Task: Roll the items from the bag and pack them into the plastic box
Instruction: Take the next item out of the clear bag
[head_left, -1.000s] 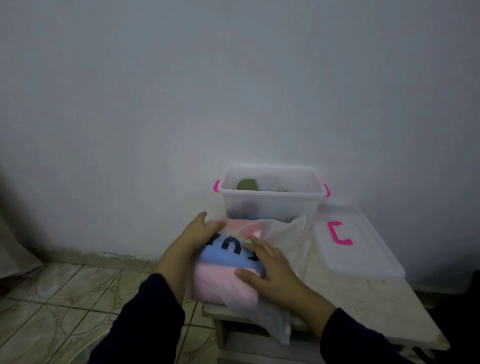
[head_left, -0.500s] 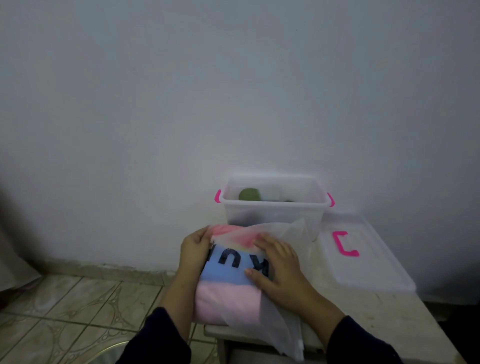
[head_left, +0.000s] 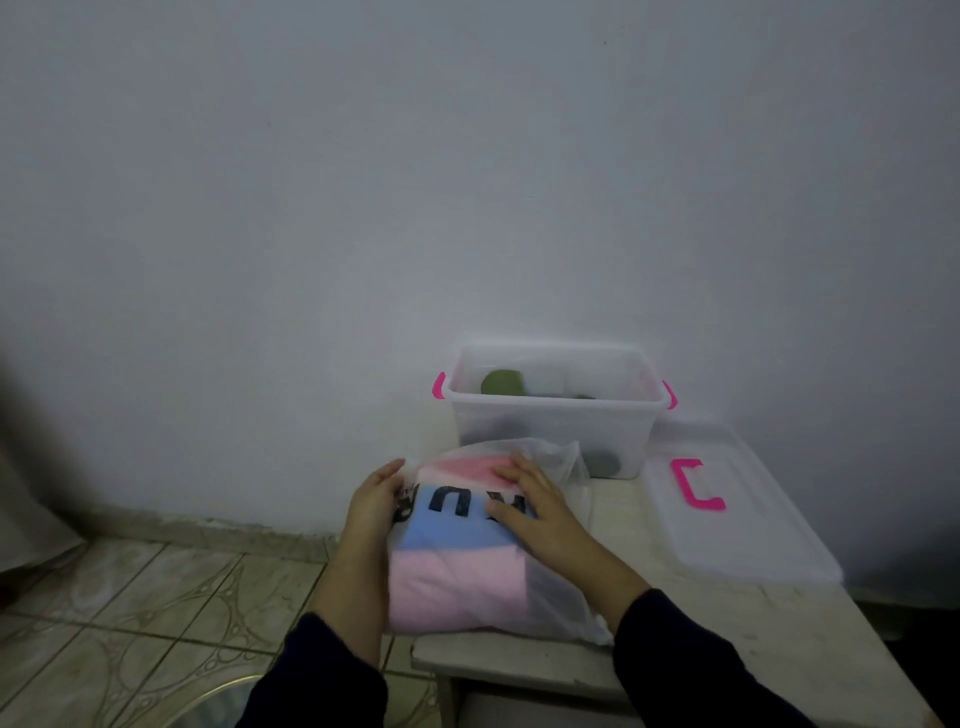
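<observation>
From the head camera, we saw our left hand (head_left: 375, 499) cupped against the left edge of the bag (head_left: 483, 545), its fingers curling round that side, while our right hand (head_left: 540, 514) lay flat on top with fingers straight, pressing but gripping nothing. The translucent bag rested on the near left part of the table (head_left: 727, 654), its near left corner overhanging the edge, and through the plastic showed folded items (head_left: 457, 577) in pink, blue and lighter pink, with dark lettering across the blue. Just behind it stood the plastic box (head_left: 550, 415), uncovered, with a green roll (head_left: 503, 383) already inside; its lid (head_left: 748, 519) lay flat on the table to the right.

We judged the step in hand to be steadying the bag before drawing an item out. To do it well, we should have kept the left hand anchoring the plastic, found the bag's mouth, and slid one folded piece out without dragging the stack off the edge.
</observation>
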